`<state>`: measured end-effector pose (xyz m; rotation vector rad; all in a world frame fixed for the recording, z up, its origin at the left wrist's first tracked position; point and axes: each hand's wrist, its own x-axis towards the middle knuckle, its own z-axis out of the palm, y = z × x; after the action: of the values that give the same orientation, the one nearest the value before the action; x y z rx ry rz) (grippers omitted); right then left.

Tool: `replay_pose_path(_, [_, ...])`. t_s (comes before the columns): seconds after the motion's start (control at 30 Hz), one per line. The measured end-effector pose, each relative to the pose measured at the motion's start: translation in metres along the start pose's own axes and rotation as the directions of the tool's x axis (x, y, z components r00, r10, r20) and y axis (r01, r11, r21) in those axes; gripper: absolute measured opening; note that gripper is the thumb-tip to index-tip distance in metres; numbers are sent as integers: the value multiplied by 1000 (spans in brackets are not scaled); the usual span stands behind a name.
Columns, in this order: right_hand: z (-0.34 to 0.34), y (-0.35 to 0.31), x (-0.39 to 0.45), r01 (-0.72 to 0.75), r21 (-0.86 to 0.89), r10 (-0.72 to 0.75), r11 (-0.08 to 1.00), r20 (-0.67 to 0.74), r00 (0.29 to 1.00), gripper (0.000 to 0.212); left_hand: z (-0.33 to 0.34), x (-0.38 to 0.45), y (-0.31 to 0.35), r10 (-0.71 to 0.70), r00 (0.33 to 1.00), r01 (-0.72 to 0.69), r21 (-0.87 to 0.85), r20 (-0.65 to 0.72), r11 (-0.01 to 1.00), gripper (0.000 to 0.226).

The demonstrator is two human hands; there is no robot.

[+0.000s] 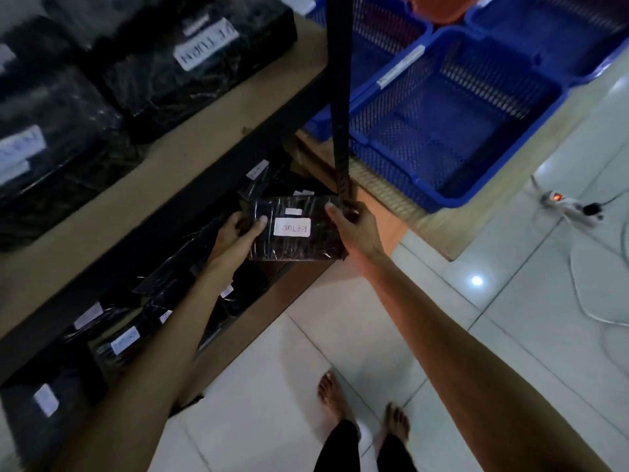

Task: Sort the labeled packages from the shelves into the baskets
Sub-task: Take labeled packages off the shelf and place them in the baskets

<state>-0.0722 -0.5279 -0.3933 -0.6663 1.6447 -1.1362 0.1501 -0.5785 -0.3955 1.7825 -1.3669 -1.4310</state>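
Observation:
A dark plastic-wrapped package (299, 247) with a white handwritten label sits between both hands at the front of the lower shelf. My left hand (236, 235) grips its left edge, thumb on top. My right hand (350, 226) grips its right edge beside the black shelf post (340, 107). More black labeled packages (126, 338) lie on the lower shelf, and larger ones (190, 59) on the upper shelf. Blue mesh baskets (452, 110) stand on the floor to the right.
An orange basket (439, 8) shows at the top edge behind the blue ones. A white power strip (571, 207) with cables lies on the tiled floor at right. My bare feet (360, 407) stand on the tiles below the shelf.

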Motion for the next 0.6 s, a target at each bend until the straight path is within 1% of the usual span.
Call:
replay_pose_path(0.07, [-15,-14,-12,5,80,-8,997,38,999,42,4,-17,5,-27,1000,26,-215,-1,976,56])
replay_pose_path(0.1, [-21,-19,-21,-16,100,9,995,73,997,37,8,-25,7,-54,999,48,-323,-9,945,59])
replay_pose_path(0.13, [-25,-19,-29,-65,106,54,992,108,993,37,12,-31,8,-77,997,66,-417,-9,907,59])
replay_pose_path(0.17, [-27,-18,-39,-124,114,107,986,147,983,45,17,-38,10,-84,996,73,-496,0,865,55])
replay_pose_path(0.23, [-24,-13,-53,-216,110,190,970,209,959,76,28,-47,10,-69,997,76,-612,35,787,47])
replay_pose_path(0.27, [-21,-11,-57,-228,125,195,966,231,953,82,34,-52,10,-57,997,80,-646,56,759,49])
replay_pose_path(0.3, [-18,-9,-58,-226,148,187,963,241,953,77,40,-57,8,-47,996,81,-649,69,756,51])
replay_pose_path(0.37, [-12,-9,-55,-209,194,162,959,234,959,52,48,-65,0,-20,997,61,-568,78,821,51])
replay_pose_path(0.4, [-10,-8,-51,-201,207,155,957,220,963,47,50,-68,-5,-18,996,60,-513,85,857,55])
replay_pose_path(0.47, [-11,-8,-45,-193,180,155,965,203,967,50,50,-76,-12,-18,996,52,-425,85,904,65])
replay_pose_path(0.5, [-14,-10,-43,-174,146,140,974,216,966,51,47,-79,-15,-19,997,49,-395,79,918,62])
replay_pose_path(0.53, [-18,-14,-42,-143,101,115,985,246,963,51,43,-83,-15,-15,998,38,-375,63,926,58])
replay_pose_path(0.6, [-31,-28,-37,-71,-32,78,997,313,947,52,33,-87,-16,6,1000,-2,-337,10,942,61])
